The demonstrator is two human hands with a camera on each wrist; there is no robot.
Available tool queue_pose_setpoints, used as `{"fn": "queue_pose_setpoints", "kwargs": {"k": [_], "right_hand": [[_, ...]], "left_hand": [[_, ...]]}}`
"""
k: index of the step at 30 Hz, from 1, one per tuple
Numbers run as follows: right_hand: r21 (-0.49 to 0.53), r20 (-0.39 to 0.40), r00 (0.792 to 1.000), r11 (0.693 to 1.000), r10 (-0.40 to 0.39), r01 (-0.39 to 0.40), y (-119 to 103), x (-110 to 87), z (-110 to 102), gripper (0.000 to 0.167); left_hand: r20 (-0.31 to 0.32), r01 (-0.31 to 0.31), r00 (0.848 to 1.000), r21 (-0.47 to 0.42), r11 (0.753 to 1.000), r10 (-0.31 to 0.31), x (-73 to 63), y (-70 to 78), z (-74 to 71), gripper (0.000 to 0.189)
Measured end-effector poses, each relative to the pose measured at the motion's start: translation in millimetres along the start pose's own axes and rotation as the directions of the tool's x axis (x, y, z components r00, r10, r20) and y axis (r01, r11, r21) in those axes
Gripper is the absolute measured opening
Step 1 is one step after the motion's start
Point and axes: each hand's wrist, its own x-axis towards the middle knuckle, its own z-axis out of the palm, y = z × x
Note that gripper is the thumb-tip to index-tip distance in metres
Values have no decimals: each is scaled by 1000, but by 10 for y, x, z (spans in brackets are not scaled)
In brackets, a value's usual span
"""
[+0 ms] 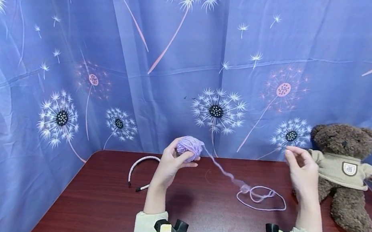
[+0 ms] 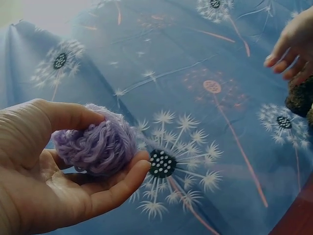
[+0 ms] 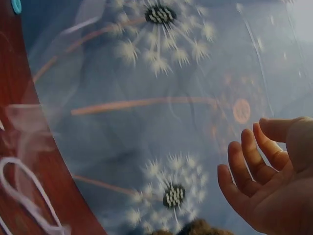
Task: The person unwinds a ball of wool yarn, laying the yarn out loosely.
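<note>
My left hand [image 1: 168, 166] holds a ball of lilac yarn [image 1: 190, 148] above the table, thumb on one side and fingers on the other. In the left wrist view the wound strands of the yarn ball [image 2: 100, 144] show between thumb and fingers. A loose yarn strand [image 1: 222, 171] slopes from the ball to the right and lies in loops on the table. My right hand [image 1: 304, 177] is raised beyond those loops, close to the teddy bear. Seen from the right wrist, that hand [image 3: 274, 181] has loosely bent fingers and nothing in them.
A brown teddy bear [image 1: 340, 169] in a beige sweater sits at the table's right side. A white headband [image 1: 131, 170] with black tips lies behind my left wrist. The dark red table [image 1: 102, 208] ends against a blue dandelion-print cloth [image 1: 173, 102].
</note>
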Motion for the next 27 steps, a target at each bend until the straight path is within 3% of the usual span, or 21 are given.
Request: {"fn": "queue_pose_setpoints", "kwargs": {"k": [3,6,14,20,27], "right_hand": [[-184,94,991,977,-91,107,-37,-42,145,17],[-242,202,968,951,-145,193,-117,-120,338,25],[-126,432,887,963,-162,237,-221,-404,874,25],[-120,490,861,967,-138,223,-212,-537,1030,28],[-137,475,868,963,-141,231,-232,-523,1000,22]], "left_hand": [[15,8,1000,7,1000,-8,2,-8,46,47],[22,12,1000,18,1000,-13,4,-14,73,46],[72,3,997,23,1000,-5,-5,-13,130,47],[136,16,990,30,999,-20,-15,-27,217,48],[175,27,984,35,999,-33,-24,-26,285,50]]}}
